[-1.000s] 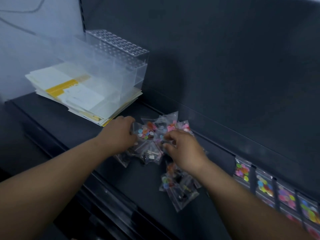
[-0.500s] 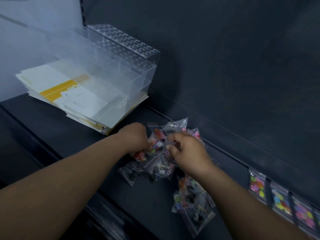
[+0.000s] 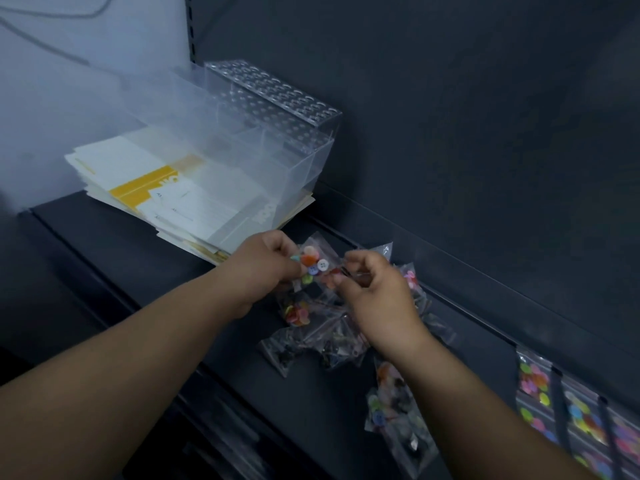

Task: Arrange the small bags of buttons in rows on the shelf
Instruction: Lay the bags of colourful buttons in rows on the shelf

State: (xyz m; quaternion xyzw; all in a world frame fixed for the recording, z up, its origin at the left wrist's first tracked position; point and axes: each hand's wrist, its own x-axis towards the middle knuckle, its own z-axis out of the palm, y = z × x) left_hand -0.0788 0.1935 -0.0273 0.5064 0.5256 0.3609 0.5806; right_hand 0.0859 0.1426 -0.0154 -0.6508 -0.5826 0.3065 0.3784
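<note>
two hands to read first: left hand [image 3: 266, 271] curled, thumb and fingertips pinching one small bag of mixed buttons [image 3: 316, 263] by its edge, raised just above the heap; right hand [image 3: 377, 299] curled too, thumb and forefinger nipped on a second clear bag [image 3: 356, 277] touching the first, contents too blurred to name. directly beneath both sets of fingers, a loose heap of bags [image 3: 322, 341], tumbled and overlapping on the dark shelf [image 3: 138, 265]; back toward the wrist from the right fingers, a second small heap [image 3: 398, 414]; well off to the right of the right fingers, against the back panel, the started row of bags [image 3: 535, 386], lined up between dark dividers. beyond the left fingers, a clear acrylic box [image 3: 263, 133] on a stack of papers [image 3: 166, 188], no part of the job. step in hand, by the look of it: parting single bags from the tangle. ease the two pinches apart sideways rather than upward, to slide film off film without dragging the heap along. grip at the sealed edge, not over the lumpy buttons. check for one bag only between the fingertips before carrying it rightward. set it beside the last bag of the row, edges touching, same face outward. likely slip: cling bringing an extra bag along unnoticed.
</note>
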